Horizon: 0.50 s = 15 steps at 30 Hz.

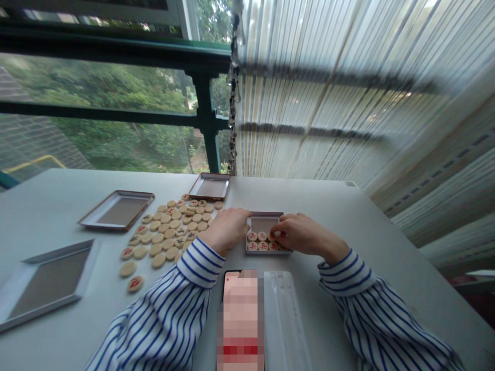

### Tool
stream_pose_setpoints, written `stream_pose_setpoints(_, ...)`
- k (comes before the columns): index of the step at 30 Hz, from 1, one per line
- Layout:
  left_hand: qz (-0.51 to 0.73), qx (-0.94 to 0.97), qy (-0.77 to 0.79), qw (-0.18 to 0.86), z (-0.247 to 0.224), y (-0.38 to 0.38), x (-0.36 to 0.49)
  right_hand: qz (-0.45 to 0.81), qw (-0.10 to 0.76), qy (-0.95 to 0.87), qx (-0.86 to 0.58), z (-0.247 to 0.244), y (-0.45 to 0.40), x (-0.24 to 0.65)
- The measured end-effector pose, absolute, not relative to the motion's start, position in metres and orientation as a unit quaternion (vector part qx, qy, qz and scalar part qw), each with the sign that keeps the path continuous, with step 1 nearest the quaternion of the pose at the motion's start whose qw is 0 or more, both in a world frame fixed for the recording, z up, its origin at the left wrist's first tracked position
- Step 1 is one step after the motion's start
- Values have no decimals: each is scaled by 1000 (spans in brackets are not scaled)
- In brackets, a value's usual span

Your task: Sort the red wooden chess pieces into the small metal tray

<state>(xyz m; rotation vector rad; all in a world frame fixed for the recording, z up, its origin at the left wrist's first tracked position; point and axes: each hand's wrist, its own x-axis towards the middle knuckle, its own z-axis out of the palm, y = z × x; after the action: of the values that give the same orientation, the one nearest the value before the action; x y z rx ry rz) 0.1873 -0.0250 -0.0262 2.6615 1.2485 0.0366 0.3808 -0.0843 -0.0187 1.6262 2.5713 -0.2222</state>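
Observation:
A small open box [268,252] stands in front of me, with two rows of round wooden pieces [263,246] marked in red at its near side. My right hand [299,234] pinches a wooden piece [271,235] at the right end of the upper row. At the box's left edge, my left hand [229,229] rests with its fingers together against the rim; its fingertips are partly hidden. Left of that hand lies a loose spread of wooden pieces [169,233], many plain side up, some showing red or black characters.
Open trays lie at the back [211,198], at the left [104,228] and at the near left [46,314]. A phone [232,281] and a clear plastic case [284,319] lie between my forearms. Curtain and window stand behind the table [328,201].

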Motion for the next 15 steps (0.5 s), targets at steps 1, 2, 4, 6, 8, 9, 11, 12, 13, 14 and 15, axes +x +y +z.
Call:
stream_pose_setpoints(1,14,901,421,100,-26,-25,187,-73,45,843,531,-18,-84,381)
stream_pose_setpoints(2,14,902,421,100,-26,-25,187,-74,46,843,530,-18,-85,381)
stream_pose_setpoints(4,10,900,424,101,-27,-25,187,-76,49,842,533,-17,-85,380)
stream_pose_setpoints(6,7,899,427,102,-27,-25,187,-79,49,840,534,-17,-85,380)
stream_pose_setpoints(8,8,898,427,103,-27,-25,187,-79,52,838,537,-17,-85,380)
stream_pose_setpoints(9,9,899,426,103,-28,-25,187,-79,54,838,537,-17,-85,379)
stream_pose_setpoints(11,11,900,424,102,-27,-25,187,-78,57,838,537,-18,-85,379)
stream_pose_setpoints(12,11,901,423,102,-27,-25,187,-78,57,838,536,-18,-84,379)
stream_pose_setpoints(13,13,901,421,101,-26,-25,187,-77,56,839,536,-19,-84,380)
stream_pose_setpoints(14,14,902,419,99,-26,-26,187,-76,54,839,535,-19,-84,380)
stream_pose_setpoints(15,15,903,419,98,-26,-26,187,-73,51,839,537,-19,-84,381)
